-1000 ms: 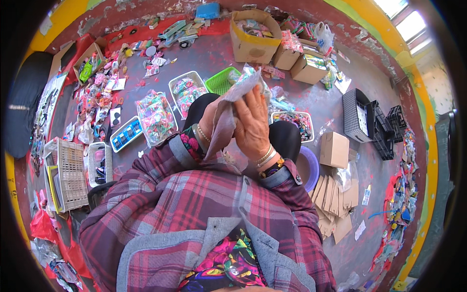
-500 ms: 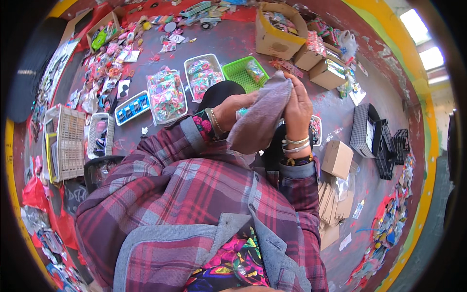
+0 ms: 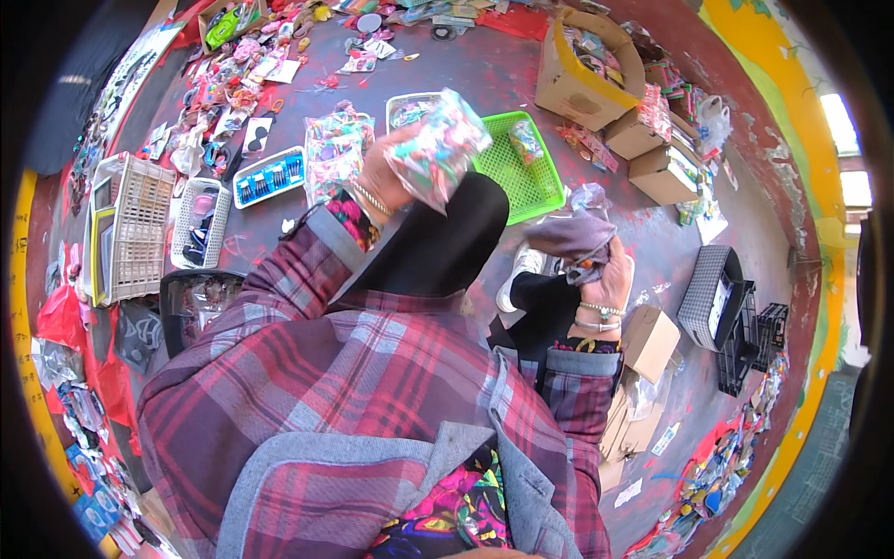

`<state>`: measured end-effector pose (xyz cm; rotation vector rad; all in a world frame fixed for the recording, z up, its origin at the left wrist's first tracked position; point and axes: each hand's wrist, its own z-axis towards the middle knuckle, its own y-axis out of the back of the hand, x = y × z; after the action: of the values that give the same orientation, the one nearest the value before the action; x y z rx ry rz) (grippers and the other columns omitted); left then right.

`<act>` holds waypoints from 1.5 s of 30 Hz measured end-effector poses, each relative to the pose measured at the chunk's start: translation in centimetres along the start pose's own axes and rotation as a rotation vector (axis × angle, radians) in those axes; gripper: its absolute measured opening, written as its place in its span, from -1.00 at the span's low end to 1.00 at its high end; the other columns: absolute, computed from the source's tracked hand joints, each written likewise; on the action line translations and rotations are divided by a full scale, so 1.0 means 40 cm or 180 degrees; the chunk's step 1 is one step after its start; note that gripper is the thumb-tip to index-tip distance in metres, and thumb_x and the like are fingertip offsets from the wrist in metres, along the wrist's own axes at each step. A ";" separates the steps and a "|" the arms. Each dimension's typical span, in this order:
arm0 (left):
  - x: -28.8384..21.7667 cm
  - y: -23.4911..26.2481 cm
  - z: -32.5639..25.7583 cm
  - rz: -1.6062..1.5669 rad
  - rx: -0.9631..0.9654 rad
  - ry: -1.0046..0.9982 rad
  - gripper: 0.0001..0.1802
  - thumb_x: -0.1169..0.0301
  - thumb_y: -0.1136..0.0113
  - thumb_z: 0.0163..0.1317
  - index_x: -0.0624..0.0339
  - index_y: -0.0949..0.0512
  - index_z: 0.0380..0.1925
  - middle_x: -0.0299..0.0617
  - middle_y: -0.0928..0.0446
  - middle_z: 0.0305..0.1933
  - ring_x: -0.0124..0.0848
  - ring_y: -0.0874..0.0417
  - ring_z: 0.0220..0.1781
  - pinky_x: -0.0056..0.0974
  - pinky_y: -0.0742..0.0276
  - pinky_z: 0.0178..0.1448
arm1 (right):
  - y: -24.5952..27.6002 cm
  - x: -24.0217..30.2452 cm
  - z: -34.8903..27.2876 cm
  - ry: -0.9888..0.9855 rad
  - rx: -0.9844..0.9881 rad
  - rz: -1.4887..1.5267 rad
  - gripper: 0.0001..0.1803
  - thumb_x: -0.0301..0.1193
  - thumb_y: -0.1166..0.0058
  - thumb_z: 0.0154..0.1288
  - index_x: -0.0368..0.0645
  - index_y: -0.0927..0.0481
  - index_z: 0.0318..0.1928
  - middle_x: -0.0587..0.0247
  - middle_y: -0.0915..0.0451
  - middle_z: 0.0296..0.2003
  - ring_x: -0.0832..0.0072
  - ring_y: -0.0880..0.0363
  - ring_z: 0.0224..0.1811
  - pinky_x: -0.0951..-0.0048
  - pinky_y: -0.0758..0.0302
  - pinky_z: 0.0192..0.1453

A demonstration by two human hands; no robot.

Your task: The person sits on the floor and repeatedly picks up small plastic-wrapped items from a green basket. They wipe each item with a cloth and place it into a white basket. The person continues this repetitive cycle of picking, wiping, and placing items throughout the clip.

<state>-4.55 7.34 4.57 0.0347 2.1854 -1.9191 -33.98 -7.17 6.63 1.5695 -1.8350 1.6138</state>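
Observation:
My left hand point(image 3: 384, 177) is closed on a clear plastic packet point(image 3: 441, 149) full of small multicoloured pieces, slightly blurred. The packet hangs over a white basket and the left side of a green basket point(image 3: 533, 191), which has one small packet inside. On the right, the fingers of my right hand point(image 3: 611, 279) are wrapped round a bunched grey-purple cloth point(image 3: 568, 238). The cloth is above the floor, just past my right knee. Similar colourful packets point(image 3: 337, 149) lie just beyond my left wrist.
A blue-lined tray point(image 3: 271, 179) with dark items and a white basket point(image 3: 200, 224) stand to the left, beside a large cream crate point(image 3: 130, 233). Cardboard boxes point(image 3: 587, 98) are at the far right. A black basket point(image 3: 710, 289) and a brown carton point(image 3: 649, 340) sit nearer on the right.
My hands have moved apart. The left has gone up and left and now holds out the packet; the right has carried the cloth down and right. The cloth is now bunched.

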 end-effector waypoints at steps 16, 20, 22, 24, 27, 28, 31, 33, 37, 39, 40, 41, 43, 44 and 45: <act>-0.210 0.598 0.546 0.2527 -0.2170 -0.1037 -0.52 0.35 -0.10 0.00 0.13 -0.39 0.00 -0.24 -0.49 -0.20 -0.39 -0.50 -0.24 -0.29 -0.42 -0.20 | -0.078 -0.018 0.041 -0.0390 -0.0207 -0.0021 -0.74 -0.37 0.15 0.28 -0.33 -0.39 -0.13 0.10 -0.51 -0.21 0.36 -0.53 -0.18 0.37 -0.45 -0.05; -0.206 0.615 0.641 0.4830 -0.2952 -0.1090 -0.39 0.21 0.01 0.07 0.21 -0.25 0.14 0.04 -0.43 -0.03 -0.19 -0.46 -0.05 -0.22 -0.36 -0.02 | -0.088 -0.005 0.047 -0.0390 -0.0317 0.0007 -0.74 -0.40 0.11 0.26 -0.32 -0.38 -0.13 0.11 -0.51 -0.22 0.39 -0.53 -0.19 0.40 -0.45 -0.06; -0.188 0.616 0.671 0.5445 -0.3220 -0.1188 -0.29 -0.01 0.07 0.07 0.36 -0.29 0.08 0.24 -0.32 0.07 0.03 -0.34 0.12 -0.15 -0.23 0.17 | -0.078 -0.005 0.049 -0.0387 -0.0412 0.0006 -0.75 -0.41 0.09 0.25 -0.32 -0.37 -0.13 0.11 -0.51 -0.22 0.40 -0.53 -0.19 0.42 -0.46 -0.07; -0.233 0.725 0.667 0.5632 -0.3306 -0.1649 -0.36 0.02 0.20 0.17 0.38 -0.32 0.03 0.25 -0.33 0.05 0.05 -0.32 0.12 -0.11 -0.18 0.21 | -0.078 -0.002 0.055 -0.0489 -0.0386 0.0007 -0.75 -0.41 0.09 0.25 -0.33 -0.37 -0.13 0.12 -0.51 -0.23 0.41 -0.53 -0.20 0.42 -0.46 -0.08; -0.210 0.713 0.667 0.5570 -0.3462 -0.1596 -0.46 0.13 0.31 0.25 0.38 -0.36 -0.02 0.20 -0.37 0.03 0.08 -0.32 0.10 -0.07 -0.21 0.18 | -0.074 0.000 0.054 -0.0489 -0.0459 0.0034 -0.76 -0.42 0.10 0.26 -0.33 -0.38 -0.14 0.12 -0.51 -0.23 0.40 -0.53 -0.21 0.41 -0.47 -0.09; -0.195 0.690 0.652 0.5762 -0.3334 -0.1456 -0.48 0.14 0.31 0.25 0.38 -0.38 -0.06 0.19 -0.38 0.00 0.08 -0.33 0.08 -0.06 -0.22 0.16 | -0.074 0.000 0.051 -0.0465 -0.0505 0.0027 -0.76 -0.42 0.11 0.26 -0.33 -0.38 -0.14 0.12 -0.51 -0.23 0.40 -0.53 -0.21 0.40 -0.47 -0.09; -0.177 0.680 0.634 0.6616 -0.2882 -0.1685 -0.63 0.23 0.22 0.19 0.34 -0.43 -0.28 0.15 -0.44 -0.12 0.05 -0.40 -0.03 -0.05 -0.30 0.06 | -0.069 0.002 0.043 -0.0450 -0.0485 0.0049 -0.76 -0.41 0.11 0.27 -0.33 -0.38 -0.14 0.10 -0.51 -0.24 0.39 -0.54 -0.23 0.41 -0.49 -0.12; -0.201 0.829 0.610 0.7145 -0.2699 -0.2619 -0.70 0.30 0.16 0.15 0.31 -0.43 -0.31 0.13 -0.45 -0.14 0.02 -0.43 -0.07 -0.06 -0.33 0.04 | -0.078 0.012 0.048 -0.0588 -0.0334 0.0017 -0.75 -0.40 0.11 0.27 -0.33 -0.38 -0.14 0.10 -0.51 -0.24 0.40 -0.55 -0.24 0.42 -0.50 -0.14; -0.178 0.866 0.632 0.9083 -0.1120 -0.0169 -0.70 0.31 0.10 0.13 0.29 -0.50 -0.28 0.07 -0.46 -0.11 -0.06 -0.47 -0.07 -0.08 -0.40 -0.02 | -0.057 0.019 0.041 -0.0605 -0.0396 -0.0002 -0.73 -0.38 0.10 0.27 -0.33 -0.38 -0.13 0.10 -0.52 -0.25 0.42 -0.56 -0.28 0.44 -0.52 -0.21; -0.128 0.706 0.669 0.8295 -0.1472 0.0614 -0.74 0.34 0.07 0.11 0.24 -0.54 -0.34 0.02 -0.47 -0.10 -0.10 -0.50 -0.08 -0.08 -0.44 -0.05 | -0.034 0.015 0.034 -0.0466 -0.0582 0.0010 -0.73 -0.37 0.10 0.27 -0.33 -0.38 -0.13 0.10 -0.53 -0.27 0.44 -0.56 -0.30 0.44 -0.52 -0.23; -0.114 0.591 0.669 0.8330 -0.1498 0.0364 -0.75 0.34 0.07 0.10 0.22 -0.54 -0.34 0.01 -0.47 -0.11 -0.10 -0.50 -0.08 -0.08 -0.44 -0.05 | -0.031 0.021 0.031 -0.0482 -0.0575 0.0032 -0.72 -0.37 0.10 0.27 -0.33 -0.38 -0.13 0.10 -0.53 -0.27 0.44 -0.56 -0.30 0.45 -0.52 -0.22; -0.099 0.510 0.672 0.8356 -0.1530 0.0131 -0.75 0.35 0.07 0.08 0.20 -0.54 -0.33 0.00 -0.48 -0.11 -0.09 -0.50 -0.09 -0.08 -0.44 -0.05 | -0.029 0.027 0.029 -0.0513 -0.0572 0.0054 -0.72 -0.36 0.10 0.27 -0.34 -0.38 -0.13 0.10 -0.53 -0.27 0.44 -0.56 -0.30 0.46 -0.52 -0.21; -0.066 0.558 0.733 0.7915 -0.1776 -0.1019 -0.74 0.34 0.06 0.03 0.13 -0.54 -0.30 -0.06 -0.48 -0.12 -0.07 -0.50 -0.10 -0.07 -0.44 -0.04 | -0.026 0.034 0.033 -0.0549 -0.0508 0.0066 -0.71 -0.35 0.10 0.27 -0.35 -0.37 -0.12 0.10 -0.53 -0.28 0.44 -0.56 -0.30 0.47 -0.50 -0.17; -0.039 0.548 0.769 0.7943 -0.1206 -0.0654 -0.71 0.32 0.02 0.03 0.17 -0.50 -0.25 -0.02 -0.46 -0.10 -0.05 -0.46 -0.05 -0.08 -0.40 0.00 | -0.019 0.037 0.038 -0.0603 -0.0421 0.0072 -0.70 -0.35 0.10 0.27 -0.34 -0.37 -0.12 0.09 -0.53 -0.27 0.41 -0.55 -0.26 0.43 -0.49 -0.13; -0.004 0.537 0.808 0.7927 -0.0631 -0.0293 -0.67 0.31 -0.01 0.02 0.21 -0.47 -0.20 0.02 -0.44 -0.08 -0.04 -0.42 -0.01 -0.09 -0.37 0.04 | -0.010 0.041 0.040 -0.0652 -0.0336 0.0080 -0.70 -0.35 0.11 0.27 -0.34 -0.37 -0.11 0.07 -0.52 -0.25 0.38 -0.54 -0.23 0.39 -0.47 -0.10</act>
<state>4.38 -21.32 -20.03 1.5192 0.6041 -0.0921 -33.57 -9.29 7.49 1.7260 -2.0132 1.3853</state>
